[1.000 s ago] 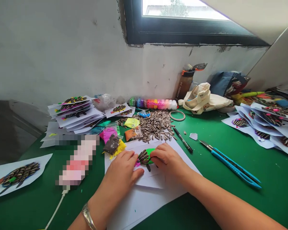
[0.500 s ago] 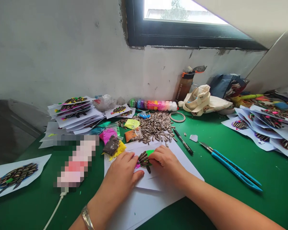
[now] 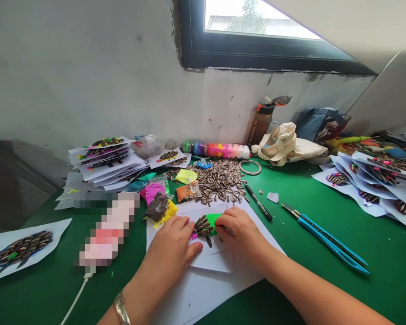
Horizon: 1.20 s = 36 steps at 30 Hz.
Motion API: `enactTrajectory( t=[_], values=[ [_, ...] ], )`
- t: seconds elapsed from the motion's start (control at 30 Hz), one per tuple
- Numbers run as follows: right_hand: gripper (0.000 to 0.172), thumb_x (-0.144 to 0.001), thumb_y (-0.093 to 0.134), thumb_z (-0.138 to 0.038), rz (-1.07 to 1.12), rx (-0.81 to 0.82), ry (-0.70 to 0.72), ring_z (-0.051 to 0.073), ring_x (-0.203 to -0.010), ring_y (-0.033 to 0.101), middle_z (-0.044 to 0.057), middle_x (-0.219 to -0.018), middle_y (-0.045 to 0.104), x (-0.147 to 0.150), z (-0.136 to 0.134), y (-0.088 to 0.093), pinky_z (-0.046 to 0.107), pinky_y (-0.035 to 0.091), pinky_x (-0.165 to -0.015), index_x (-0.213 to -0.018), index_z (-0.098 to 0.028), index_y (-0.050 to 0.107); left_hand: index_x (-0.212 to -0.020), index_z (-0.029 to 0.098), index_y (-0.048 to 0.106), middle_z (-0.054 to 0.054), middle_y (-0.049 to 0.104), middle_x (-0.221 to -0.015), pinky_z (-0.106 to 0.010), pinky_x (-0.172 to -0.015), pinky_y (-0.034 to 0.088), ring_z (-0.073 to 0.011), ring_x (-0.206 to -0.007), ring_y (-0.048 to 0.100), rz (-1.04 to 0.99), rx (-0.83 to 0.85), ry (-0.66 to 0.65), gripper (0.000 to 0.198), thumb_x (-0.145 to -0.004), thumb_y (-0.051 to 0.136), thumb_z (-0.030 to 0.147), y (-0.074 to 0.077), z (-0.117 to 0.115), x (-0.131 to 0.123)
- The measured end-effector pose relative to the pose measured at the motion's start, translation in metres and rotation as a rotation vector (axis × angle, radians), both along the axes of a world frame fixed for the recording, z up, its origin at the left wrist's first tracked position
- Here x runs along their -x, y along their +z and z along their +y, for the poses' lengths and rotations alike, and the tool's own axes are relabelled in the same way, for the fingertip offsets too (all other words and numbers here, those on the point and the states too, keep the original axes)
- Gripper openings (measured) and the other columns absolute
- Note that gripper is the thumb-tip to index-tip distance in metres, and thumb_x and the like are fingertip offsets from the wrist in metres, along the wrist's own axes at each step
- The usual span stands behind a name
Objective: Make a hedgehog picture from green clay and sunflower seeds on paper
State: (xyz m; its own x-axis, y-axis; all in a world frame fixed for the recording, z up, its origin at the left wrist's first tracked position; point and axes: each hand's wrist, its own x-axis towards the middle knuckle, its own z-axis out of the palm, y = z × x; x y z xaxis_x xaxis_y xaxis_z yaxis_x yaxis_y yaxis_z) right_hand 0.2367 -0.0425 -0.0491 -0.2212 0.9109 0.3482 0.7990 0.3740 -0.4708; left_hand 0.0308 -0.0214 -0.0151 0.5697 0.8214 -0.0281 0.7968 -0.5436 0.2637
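On a sheet of white paper (image 3: 208,260) in front of me lies a small picture made of green clay (image 3: 212,221), striped sunflower seeds (image 3: 202,225) and a bit of magenta clay (image 3: 194,234). The seeds overlap in rows on the left part of the green clay. My left hand (image 3: 175,241) lies on the paper with fingers stretched and thumb apart, its fingertips at the picture's left end. At the right end, my right hand (image 3: 238,230) has its fingertips pinched together against the green clay; whatever is between them is hidden.
Behind the paper are a heap of sunflower seeds (image 3: 219,178) and bags of coloured clay (image 3: 157,206). A pen (image 3: 258,202) and a blue craft knife (image 3: 328,239) lie to the right. Stacks of seed pictures (image 3: 104,158) stand left and right. A bottle (image 3: 260,124) stands near the wall.
My right hand has shifted slightly to the right, and more of the green clay shows beside the seeds. My left hand stays in place.
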Motion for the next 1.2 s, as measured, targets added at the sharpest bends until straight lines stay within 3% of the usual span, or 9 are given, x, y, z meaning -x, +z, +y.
enactTrajectory(
  t=[0.43, 0.93, 1.2],
  values=[
    [0.016, -0.079, 0.063, -0.007, -0.059, 0.065, 0.007, 0.014, -0.070, 0.050, 0.001, -0.067, 0.060, 0.007, 0.002, -0.001, 0.025, 0.032, -0.067, -0.068, -0.018, 0.066, -0.119, 0.012, 0.064, -0.015, 0.061, -0.126, -0.046, -0.104, 0.040, -0.0301, -0.119, 0.052, 0.018, 0.009, 0.005, 0.039, -0.084, 0.064, 0.030, 0.003, -0.002, -0.001],
    [0.012, -0.079, 0.065, -0.009, 0.023, 0.001, -0.011, 0.015, -0.071, 0.053, 0.001, -0.068, 0.061, 0.002, 0.004, -0.003, 0.026, 0.033, -0.066, -0.072, -0.018, 0.067, -0.119, 0.014, 0.065, -0.015, 0.062, -0.125, -0.048, -0.103, 0.042, -0.0317, -0.119, 0.053, -0.018, -0.005, 0.014, 0.041, -0.083, 0.065, 0.035, 0.001, -0.001, 0.000],
    [0.013, -0.080, 0.065, -0.010, -0.018, -0.032, 0.055, 0.015, -0.072, 0.054, 0.001, -0.070, 0.064, 0.013, -0.002, -0.004, 0.027, 0.034, -0.068, -0.072, -0.020, 0.068, -0.115, 0.012, 0.065, -0.016, 0.063, -0.119, -0.049, -0.099, 0.044, -0.0317, -0.114, 0.055, 0.008, -0.024, -0.009, 0.036, -0.088, 0.059, 0.035, 0.002, -0.001, -0.002]
  ],
)
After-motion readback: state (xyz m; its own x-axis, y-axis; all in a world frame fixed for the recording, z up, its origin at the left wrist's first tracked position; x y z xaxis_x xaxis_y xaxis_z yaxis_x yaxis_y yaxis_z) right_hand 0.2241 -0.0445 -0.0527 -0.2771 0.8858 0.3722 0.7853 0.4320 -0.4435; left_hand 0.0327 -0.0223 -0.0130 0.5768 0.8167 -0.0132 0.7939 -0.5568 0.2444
